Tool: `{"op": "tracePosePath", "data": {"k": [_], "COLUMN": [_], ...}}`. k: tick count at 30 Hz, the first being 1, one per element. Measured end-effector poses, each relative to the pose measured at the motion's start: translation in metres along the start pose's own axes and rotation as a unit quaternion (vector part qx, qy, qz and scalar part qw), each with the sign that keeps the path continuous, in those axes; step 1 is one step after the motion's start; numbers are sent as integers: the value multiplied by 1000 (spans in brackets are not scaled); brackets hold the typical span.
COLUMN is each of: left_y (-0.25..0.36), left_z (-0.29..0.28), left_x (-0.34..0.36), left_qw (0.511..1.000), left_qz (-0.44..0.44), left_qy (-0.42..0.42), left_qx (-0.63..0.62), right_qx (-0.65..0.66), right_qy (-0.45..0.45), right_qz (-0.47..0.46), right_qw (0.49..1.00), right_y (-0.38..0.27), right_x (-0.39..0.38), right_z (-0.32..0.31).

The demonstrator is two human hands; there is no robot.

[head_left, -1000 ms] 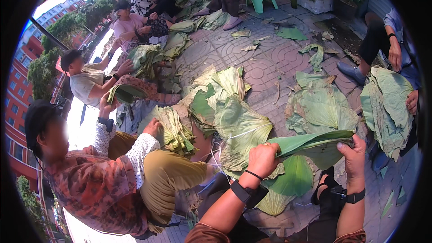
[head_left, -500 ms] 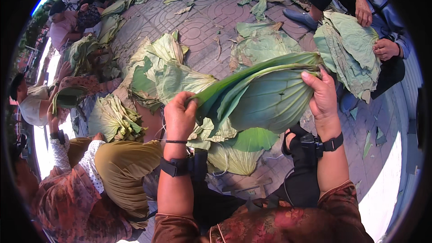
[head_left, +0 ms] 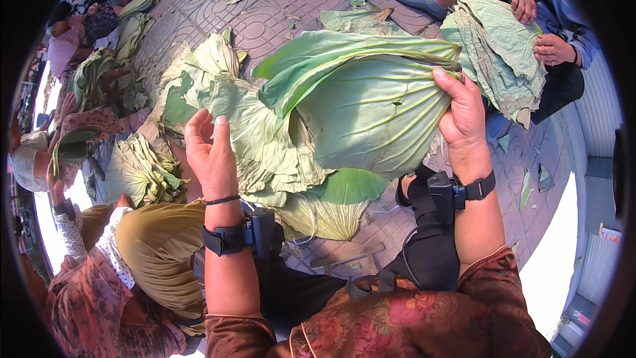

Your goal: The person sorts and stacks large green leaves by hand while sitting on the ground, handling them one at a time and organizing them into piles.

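A folded bundle of large green lotus leaves (head_left: 371, 109) fans out in front of me, its ribs converging at the right end. My right hand (head_left: 462, 111) pinches that gathered end, thumb on top. Off to the left of the bundle, my left hand (head_left: 211, 152) is raised with its fingers apart and nothing in it. Paler, drier leaves (head_left: 245, 119) lie heaped behind and below it. Under the held bundle, a fresher green leaf (head_left: 350, 187) rests with a yellowish folded leaf (head_left: 321, 217) bound by white string.
At the right a person holds a stack of dried leaves (head_left: 497, 56). Close on my left sits someone in mustard trousers (head_left: 162, 238), beside a yellowed leaf bundle (head_left: 149, 169). Leaf scraps are scattered over the patterned paving (head_left: 271, 16). Further people sit among leaves at the far left.
My left hand has let go of the leaves' left edge and moved left and up, fingers opening. The bundle's free end has spread; my right hand keeps its grip. The view has shifted slightly.
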State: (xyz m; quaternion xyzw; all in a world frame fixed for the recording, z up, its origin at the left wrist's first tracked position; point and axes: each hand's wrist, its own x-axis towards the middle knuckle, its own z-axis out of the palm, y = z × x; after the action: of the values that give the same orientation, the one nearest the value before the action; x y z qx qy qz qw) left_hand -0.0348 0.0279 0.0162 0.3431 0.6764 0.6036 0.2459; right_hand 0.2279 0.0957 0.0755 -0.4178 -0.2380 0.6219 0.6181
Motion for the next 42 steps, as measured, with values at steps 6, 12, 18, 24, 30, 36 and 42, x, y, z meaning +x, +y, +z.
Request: {"op": "tracePosePath", "data": {"k": [6,12,18,24,30,36,42], "left_y": [1,-2,-9,-14,6,19,19], "left_z": [17,36,41,32,29,25,54], "left_x": [-14,-33,-38,-19,-12,-17,-67], "left_qw": [976,947,750,770,916,904,857], "left_qz": [12,-249,-496,-501,-336,-356,-231], "left_qy": [-182,-205,-232,-225,21,22,-402], "left_qx": [122,8,-371,-326,-219,-235,-225], "right_qx": [-46,2,138,124,90,-69,-483], "right_qy": [-132,-187,-136,-20,36,4,-197], "right_qz": [-39,-14,64,69,27,-126,-228], "right_qw": [989,982,979,990,995,990,822], "right_y": [3,2,-3,-3,-3,2,42], "right_x": [1,0,2,11,9,4,-20], "right_z": [-4,-7,-4,-8,-1,-1,15]}}
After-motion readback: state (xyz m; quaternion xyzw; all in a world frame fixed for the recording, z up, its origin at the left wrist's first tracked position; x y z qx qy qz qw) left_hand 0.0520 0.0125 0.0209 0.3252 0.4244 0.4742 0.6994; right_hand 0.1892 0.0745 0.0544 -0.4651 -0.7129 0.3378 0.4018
